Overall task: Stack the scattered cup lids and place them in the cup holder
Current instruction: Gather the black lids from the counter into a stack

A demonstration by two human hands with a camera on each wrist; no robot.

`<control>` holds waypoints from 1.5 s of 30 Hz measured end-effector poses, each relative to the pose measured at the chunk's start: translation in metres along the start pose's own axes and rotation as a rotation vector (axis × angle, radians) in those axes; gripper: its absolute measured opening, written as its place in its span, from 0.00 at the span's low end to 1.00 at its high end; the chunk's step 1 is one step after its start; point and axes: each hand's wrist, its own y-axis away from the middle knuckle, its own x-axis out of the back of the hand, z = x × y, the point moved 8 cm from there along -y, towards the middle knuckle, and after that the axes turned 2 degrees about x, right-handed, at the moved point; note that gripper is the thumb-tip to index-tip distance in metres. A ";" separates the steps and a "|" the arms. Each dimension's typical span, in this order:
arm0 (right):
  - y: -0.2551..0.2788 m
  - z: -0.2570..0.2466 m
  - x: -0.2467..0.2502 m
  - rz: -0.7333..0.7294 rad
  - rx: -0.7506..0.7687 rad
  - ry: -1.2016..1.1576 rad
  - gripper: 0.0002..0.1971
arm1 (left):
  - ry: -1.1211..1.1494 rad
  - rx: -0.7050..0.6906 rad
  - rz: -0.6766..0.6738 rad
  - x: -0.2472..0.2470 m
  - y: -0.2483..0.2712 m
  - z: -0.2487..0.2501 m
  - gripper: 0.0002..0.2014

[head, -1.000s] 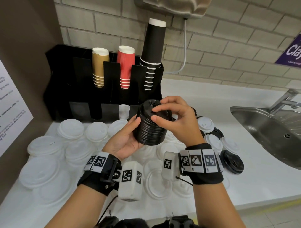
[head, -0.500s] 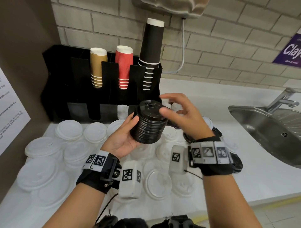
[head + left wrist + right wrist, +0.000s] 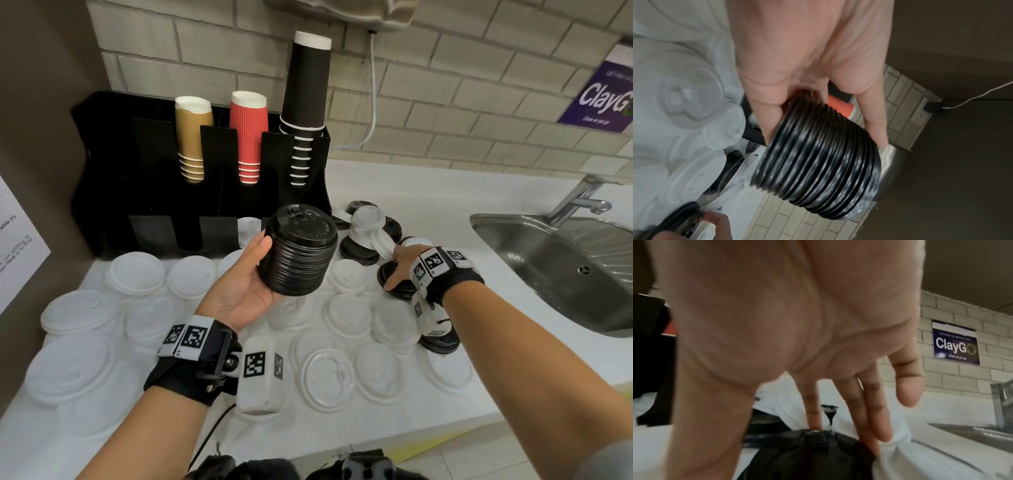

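My left hand point(image 3: 251, 274) grips a tall stack of black lids point(image 3: 298, 257) above the counter, thumb on its left side; the left wrist view shows the fingers point(image 3: 772, 120) wrapped round the ribbed stack point(image 3: 818, 167). My right hand point(image 3: 399, 263) reaches down to a loose black lid point(image 3: 394, 284) on the counter to the right. In the right wrist view its straight fingers point(image 3: 875, 410) touch the far edge of that lid point(image 3: 807, 456) and the thumb comes down on the near left. The black cup holder point(image 3: 113, 192) stands at the back left, with brown, red and black cups in it.
Several white and clear lids point(image 3: 349, 310) cover the white counter point(image 3: 445, 205) in front of the holder. More black lids point(image 3: 356, 251) lie mixed with white ones at the back right, and one black lid point(image 3: 442, 342) near the front. A steel sink point(image 3: 565, 267) lies at the right.
My right hand has left the top of the stack and moved right and down onto a loose black lid. My left hand still holds the stack, slightly tilted.
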 end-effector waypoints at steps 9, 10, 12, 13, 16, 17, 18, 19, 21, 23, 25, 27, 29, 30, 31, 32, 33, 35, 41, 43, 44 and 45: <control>0.026 -0.010 0.035 0.029 -0.033 -0.289 0.34 | 0.011 -0.013 0.032 0.007 0.002 0.000 0.23; 0.034 -0.014 0.044 -0.008 -0.023 -0.370 0.34 | 0.008 -0.013 0.033 0.007 0.002 0.000 0.25; 0.052 -0.027 0.063 -0.020 0.063 -0.594 0.33 | -0.002 -0.013 0.032 0.006 0.002 -0.001 0.30; 0.062 -0.036 0.074 0.023 0.149 -0.734 0.31 | -0.002 -0.012 0.031 0.006 0.001 -0.001 0.31; 0.104 -0.062 0.098 0.194 0.413 -1.197 0.28 | -0.012 -0.013 0.036 0.007 0.001 -0.003 0.31; 0.115 -0.069 0.103 0.251 0.489 -1.316 0.28 | -0.014 -0.010 0.035 0.007 0.001 -0.004 0.34; 0.125 -0.075 0.106 0.318 0.551 -1.390 0.27 | -0.018 -0.007 0.031 0.008 0.001 -0.005 0.36; 0.133 -0.080 0.108 0.392 0.590 -1.419 0.26 | -0.026 -0.005 0.027 0.008 0.001 -0.005 0.37; 0.142 -0.087 0.107 0.510 0.597 -1.436 0.23 | -0.042 -0.013 0.028 0.008 0.001 -0.006 0.31; 0.144 -0.093 0.103 0.570 0.576 -1.451 0.20 | -0.042 -0.025 0.031 0.009 0.001 -0.007 0.25; 0.144 -0.098 0.101 0.612 0.572 -1.442 0.17 | -0.038 -0.031 0.030 0.008 0.000 -0.007 0.22; 0.143 -0.100 0.100 0.633 0.567 -1.436 0.16 | -0.046 -0.032 0.022 0.006 0.000 -0.007 0.20; 0.142 -0.101 0.100 0.624 0.555 -1.428 0.15 | -0.075 -0.026 0.026 0.005 0.000 -0.007 0.22; 0.142 -0.102 0.101 0.618 0.553 -1.420 0.15 | -0.099 -0.020 0.033 0.005 0.000 -0.008 0.26; 0.142 -0.102 0.101 0.617 0.555 -1.406 0.15 | -0.124 -0.012 0.042 0.005 -0.001 -0.009 0.29; 0.143 -0.103 0.103 0.622 0.560 -1.388 0.15 | -0.143 -0.006 0.047 0.005 -0.001 -0.010 0.32; 0.144 -0.104 0.104 0.628 0.563 -1.371 0.15 | -0.154 0.000 0.049 0.005 -0.001 -0.010 0.34; 0.145 -0.104 0.106 0.640 0.562 -1.333 0.15 | -0.162 0.009 0.045 0.004 -0.001 -0.012 0.34; 0.151 -0.106 0.113 0.685 0.593 -1.204 0.15 | -0.138 0.021 0.037 0.001 -0.003 -0.015 0.33; 0.151 -0.106 0.113 0.685 0.599 -1.200 0.15 | -0.131 0.024 0.033 -0.001 -0.003 -0.016 0.34; 0.152 -0.106 0.113 0.687 0.602 -1.197 0.15 | -0.128 0.024 0.029 -0.001 -0.003 -0.016 0.33; 0.153 -0.106 0.113 0.691 0.604 -1.191 0.16 | -0.123 0.023 0.025 -0.002 -0.003 -0.016 0.33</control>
